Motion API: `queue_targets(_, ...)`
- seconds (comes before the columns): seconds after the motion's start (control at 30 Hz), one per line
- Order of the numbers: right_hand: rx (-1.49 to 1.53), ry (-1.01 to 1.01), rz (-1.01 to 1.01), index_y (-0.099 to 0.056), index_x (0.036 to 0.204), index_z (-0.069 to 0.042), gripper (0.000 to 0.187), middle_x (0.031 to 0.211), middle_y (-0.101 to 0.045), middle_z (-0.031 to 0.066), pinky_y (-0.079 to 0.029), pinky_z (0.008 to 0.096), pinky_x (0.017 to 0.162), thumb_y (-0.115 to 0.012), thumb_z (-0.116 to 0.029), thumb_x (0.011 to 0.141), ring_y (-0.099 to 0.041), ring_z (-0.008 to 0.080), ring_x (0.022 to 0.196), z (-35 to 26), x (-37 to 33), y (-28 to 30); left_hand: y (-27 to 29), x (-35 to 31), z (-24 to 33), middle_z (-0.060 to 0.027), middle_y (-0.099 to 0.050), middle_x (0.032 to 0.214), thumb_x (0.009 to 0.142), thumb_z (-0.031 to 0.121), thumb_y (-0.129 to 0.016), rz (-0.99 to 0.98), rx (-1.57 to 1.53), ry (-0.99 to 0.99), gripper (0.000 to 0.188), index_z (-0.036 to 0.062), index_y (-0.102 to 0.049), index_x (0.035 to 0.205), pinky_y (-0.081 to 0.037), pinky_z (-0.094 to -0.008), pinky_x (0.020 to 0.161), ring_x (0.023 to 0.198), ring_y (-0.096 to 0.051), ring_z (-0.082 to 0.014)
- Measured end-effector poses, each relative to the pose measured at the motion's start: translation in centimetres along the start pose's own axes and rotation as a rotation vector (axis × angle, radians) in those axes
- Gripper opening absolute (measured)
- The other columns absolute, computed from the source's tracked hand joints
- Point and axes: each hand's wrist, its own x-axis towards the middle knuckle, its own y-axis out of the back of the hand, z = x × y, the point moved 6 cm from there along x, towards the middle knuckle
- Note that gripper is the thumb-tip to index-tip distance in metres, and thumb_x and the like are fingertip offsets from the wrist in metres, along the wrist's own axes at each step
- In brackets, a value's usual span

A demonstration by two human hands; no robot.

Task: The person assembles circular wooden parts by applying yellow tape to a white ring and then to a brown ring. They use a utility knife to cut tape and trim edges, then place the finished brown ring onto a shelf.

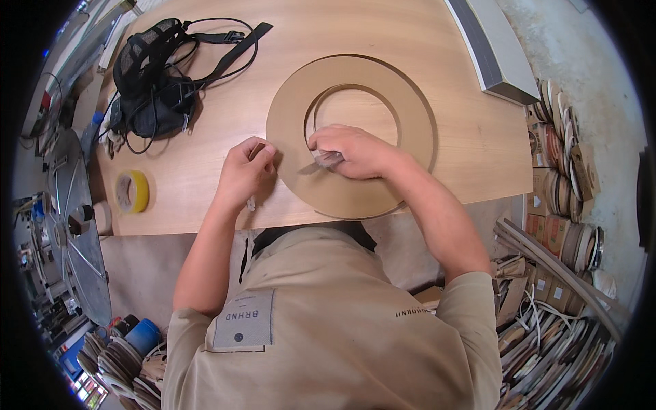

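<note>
A wide, flat tan ring, which looks like a coil of edge banding, lies on the wooden table in front of me. My right hand is over the coil's near inner edge. Its fingers are closed round a small shiny, greyish thing, with a dark flat piece sticking out to the left over the coil; its kind is not clear. Just left of the coil's outer edge, my left hand is curled with thumb and fingers together. A bit of brown shows between them, but what they pinch is mostly hidden.
A roll of yellow tape stands at the table's left. Behind it lies a black mesh harness with straps and cables. A long pale panel runs along the far right. Stacked coils and cartons line the right wall.
</note>
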Motion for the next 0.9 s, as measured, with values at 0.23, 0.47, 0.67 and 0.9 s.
queue_targets(0.23,0.132,-0.342,0.211,-0.062,0.102,-0.004,0.012,0.137,-0.065,0.0086,-0.052,0.0345,0.081,-0.065,-0.005,0.091,-0.062,0.0249,0.089,0.5,-3.3,1.0,-0.2,-3.5,-1.7,-0.008,-0.07,0.077,0.098,0.015,-0.068,-0.003,0.313,-0.16,0.018,-0.0023,-0.071,0.098,-0.051,-0.0289,0.068,0.071,-0.061,-0.0123)
queue_targets(0.47,0.097,-0.577,0.474,-0.06,0.102,-0.005,0.011,0.092,-0.067,0.003,-0.047,0.0309,0.068,-0.066,-0.01,0.093,-0.056,0.0139,0.071,-2.6,-5.6,3.6,-5.7,-6.9,-0.1,-0.0093,-0.074,0.081,0.097,0.013,-0.07,-0.193,0.683,-0.458,0.015,-0.0012,-0.072,0.099,-0.053,-0.0342,0.064,0.069,-0.068,-0.0167)
queue_targets(0.67,0.489,-0.909,0.419,-0.063,0.116,-0.005,0.023,0.079,-0.06,-0.0011,-0.045,0.0277,0.062,-0.067,-0.019,0.099,-0.054,0.0083,0.068,-2.6,-7.6,1.5,-1.9,-5.5,-0.9,-0.0082,-0.066,0.069,0.11,0.025,-0.049,-0.219,-0.433,0.102,0.033,-0.0022,-0.066,0.105,-0.05,-0.0308,0.055,0.061,-0.064,-0.0165)
queue_targets(0.9,0.656,-0.924,0.271,-0.065,0.123,-0.001,0.028,0.078,-0.06,-0.0004,-0.051,0.0274,0.06,-0.062,-0.023,0.105,-0.058,0.0074,0.067,-6.0,-4.3,-2.4,2.7,-5.1,0.7,-0.0107,-0.069,0.085,0.114,0.033,-0.036,0.019,-0.654,-0.037,0.043,-0.0036,-0.059,0.118,-0.054,-0.0292,0.065,0.066,-0.066,-0.0177)
